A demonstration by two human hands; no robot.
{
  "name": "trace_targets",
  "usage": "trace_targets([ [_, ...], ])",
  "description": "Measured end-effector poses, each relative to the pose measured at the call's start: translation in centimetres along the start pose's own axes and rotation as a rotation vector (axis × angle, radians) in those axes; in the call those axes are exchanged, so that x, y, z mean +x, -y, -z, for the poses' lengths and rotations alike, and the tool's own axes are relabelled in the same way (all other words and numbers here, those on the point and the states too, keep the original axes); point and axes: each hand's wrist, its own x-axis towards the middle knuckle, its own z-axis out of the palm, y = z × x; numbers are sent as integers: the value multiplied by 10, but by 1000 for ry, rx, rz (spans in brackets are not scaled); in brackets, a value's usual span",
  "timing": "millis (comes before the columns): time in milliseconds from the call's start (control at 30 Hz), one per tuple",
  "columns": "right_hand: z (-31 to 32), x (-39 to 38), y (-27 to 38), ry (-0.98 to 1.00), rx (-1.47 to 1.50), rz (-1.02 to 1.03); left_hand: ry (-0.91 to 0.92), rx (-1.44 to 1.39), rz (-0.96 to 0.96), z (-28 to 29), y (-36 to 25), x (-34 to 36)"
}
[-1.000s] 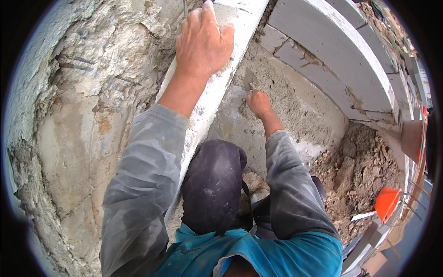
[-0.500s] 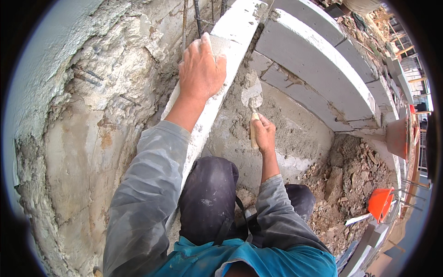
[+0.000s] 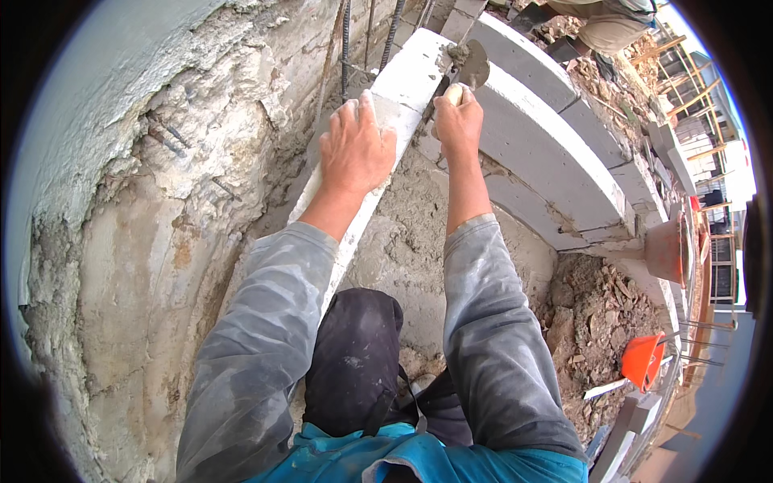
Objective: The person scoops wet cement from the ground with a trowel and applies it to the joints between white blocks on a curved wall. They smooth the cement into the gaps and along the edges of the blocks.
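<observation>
My right hand [image 3: 459, 122] is closed round the pale handle of a pointing trowel [image 3: 478, 68]. Grey mortar [image 3: 458, 55] clings to the blade, which is at the right edge of a low wall of white blocks [image 3: 412, 71], near its far end. My left hand [image 3: 357, 150] lies on top of that wall, nearer to me, over a greyer section of block. Its fingers are stretched forward and the thumb is apart from them; the palm side is hidden. Wet mortar [image 3: 403, 211] is spread over the ground right of the wall.
Curved grey block walls [image 3: 547, 141] stand to the right. Steel bars [image 3: 392, 32] rise beyond my left hand, beside a rough broken wall [image 3: 233, 105]. Rubble [image 3: 592, 322], an orange container [image 3: 642, 361] and a bucket [image 3: 667, 251] lie right. Another person [image 3: 616, 28] is at the far right.
My right hand has carried the trowel up and away from the mortar bed to the far right edge of the white wall. The left hand stays on the wall. The view has shifted slightly.
</observation>
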Motion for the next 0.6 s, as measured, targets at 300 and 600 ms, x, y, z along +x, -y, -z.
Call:
trace_targets([
  [300,4,-39,10,-43,-2,-16,-41,-4,4,1,6,-4],
  [600,53,-51,24,123,-233,-111,-36,26,3,0,11,-3],
])
